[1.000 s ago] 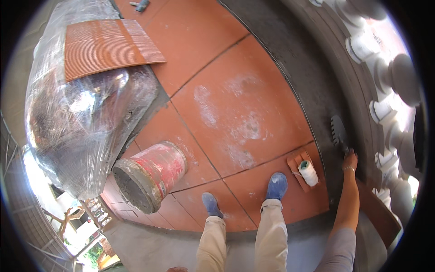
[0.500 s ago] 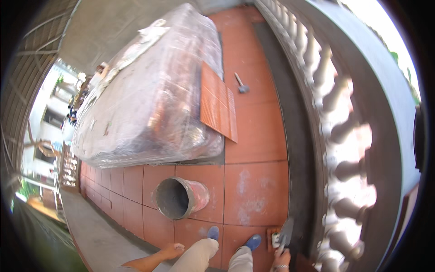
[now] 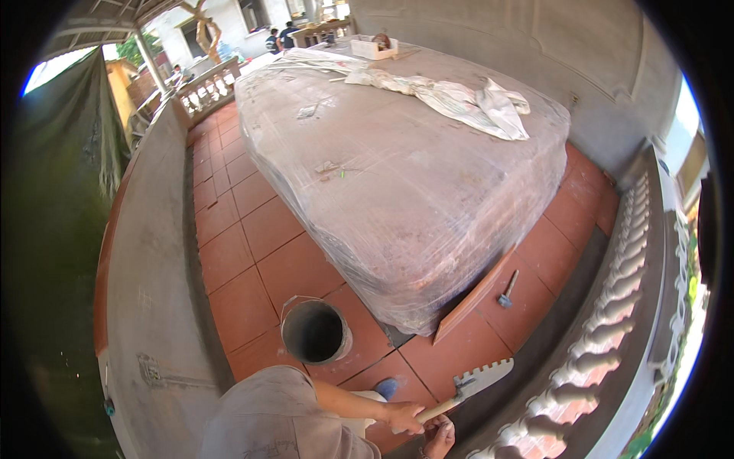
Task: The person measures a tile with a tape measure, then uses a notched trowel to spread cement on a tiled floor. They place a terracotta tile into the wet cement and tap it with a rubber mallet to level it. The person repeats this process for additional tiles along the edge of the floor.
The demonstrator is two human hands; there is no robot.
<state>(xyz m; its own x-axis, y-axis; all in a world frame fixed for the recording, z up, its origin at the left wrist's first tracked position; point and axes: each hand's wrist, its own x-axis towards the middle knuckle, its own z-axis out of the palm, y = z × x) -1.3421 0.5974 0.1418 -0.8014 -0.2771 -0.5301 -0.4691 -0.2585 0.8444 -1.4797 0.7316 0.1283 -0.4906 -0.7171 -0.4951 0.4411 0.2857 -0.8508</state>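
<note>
My left hand [image 3: 403, 416] grips the pale handle of a notched trowel [image 3: 482, 379], whose metal blade angles up to the right. Just beside it, below the handle, my right hand [image 3: 439, 434] has its fingers curled together; what is in them is too small to make out. A bucket [image 3: 345, 340] with its wire handle raised stands on the red floor tiles [image 3: 248, 294], left of my hands. Farther forward, a rubber mallet [image 3: 505, 297] lies on the tiles, and a ridged tile [image 3: 466, 302] leans along the base of a large plastic-wrapped block.
The wrapped block [image 3: 367, 191] fills the middle, carrying a white cloth [image 3: 428, 92] and crate [image 3: 367, 47]. A white balustrade [image 3: 592, 359] curves along the right, a low wall [image 3: 145, 291] and dark tarp [image 3: 61, 199] along the left. People [image 3: 287, 37] are at the far back.
My view has swung up and left toward the block and far yard. The trowel, earlier in my right hand, has risen and is now gripped by my left, with both hands together.
</note>
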